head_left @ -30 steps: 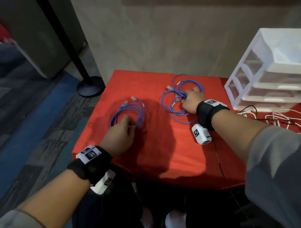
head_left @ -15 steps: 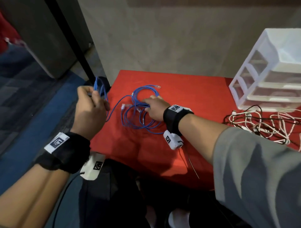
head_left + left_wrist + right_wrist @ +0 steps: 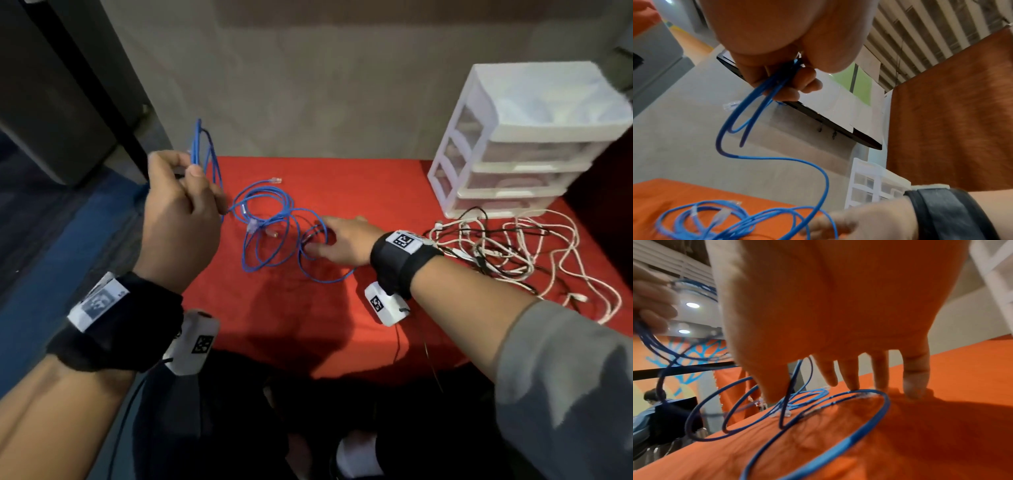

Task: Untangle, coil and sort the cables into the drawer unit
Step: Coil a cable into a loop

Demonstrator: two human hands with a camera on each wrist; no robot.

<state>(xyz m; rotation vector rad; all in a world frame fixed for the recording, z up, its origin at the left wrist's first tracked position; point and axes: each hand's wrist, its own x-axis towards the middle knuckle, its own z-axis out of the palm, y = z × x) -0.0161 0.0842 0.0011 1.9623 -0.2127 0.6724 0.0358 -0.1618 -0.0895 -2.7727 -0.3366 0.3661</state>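
- A bunch of blue cable (image 3: 202,150) is held up in the air off the table's left edge, gripped by the left hand (image 3: 178,219); the loops are stood roughly upright, poking up past the knuckles.
- In the left wrist view the strands are seen pinched between the thumb and curled fingers (image 3: 797,84), with one strand trailing down to the pile on the table.
- The rest of the blue cables (image 3: 270,233) are sprawled on the red tablecloth (image 3: 376,185), closer to the left edge than the right. They're thin, bright blue, with clear plastic plugs on the ends, one plug (image 3: 275,180) pointed toward the back edge.
- The pile is laid out in loose overlapping rings, stretched mostly left to right, not neatly coiled.
- The right hand (image 3: 342,243) is spread flat, palm down, over the right-hand end of that pile. Its fingers (image 3: 916,379) are kept fairly straight with the tips pressed on the cloth and on a cable loop; nothing is clenched.
- The white drawer unit (image 3: 524,144) is parked at the back right corner, drawers pushed in.
- A tangle of white and black cords (image 3: 513,250) is heaped just in front of it, along the right edge, apart from the blue stuff.
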